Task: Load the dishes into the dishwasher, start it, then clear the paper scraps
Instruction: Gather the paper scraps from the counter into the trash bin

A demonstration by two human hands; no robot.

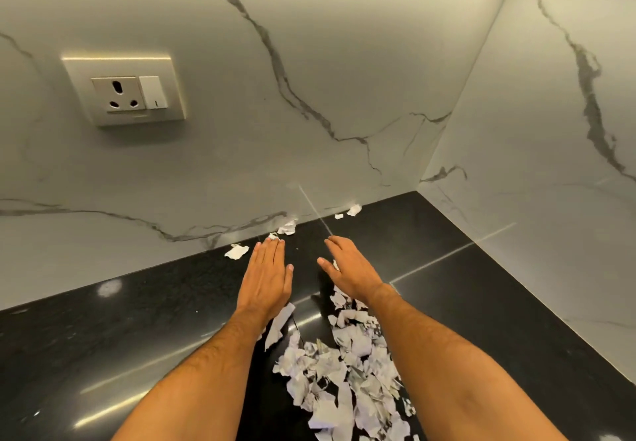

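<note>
Both hands reach forward over the black polished table (103, 330), palms down and fingers straight. The left hand (266, 277) lies flat with its fingers pressed together, gripping nothing; its fingertips touch a small torn piece at the foot of the marble wall (309, 79). The right hand (351, 270) is likewise spread flat and holds nothing, its thumb angled toward the left hand, with a white sliver showing just beneath its palm.

The paper scraps (344, 371) lie mostly in a loose heap behind the hands, between the two forearms, spreading under the right wrist and toward the person. One longer strip (280, 325) sits just behind the left wrist. A few stray pieces lie ahead of the hands along the wall edge: one (236, 251) just left of the left fingertips, one (287, 227) just beyond them, and two (352, 210) farther ahead, past the right hand.

A wall socket (125, 91) with its switch sits high on the marble, well to the left of the left hand.
</note>
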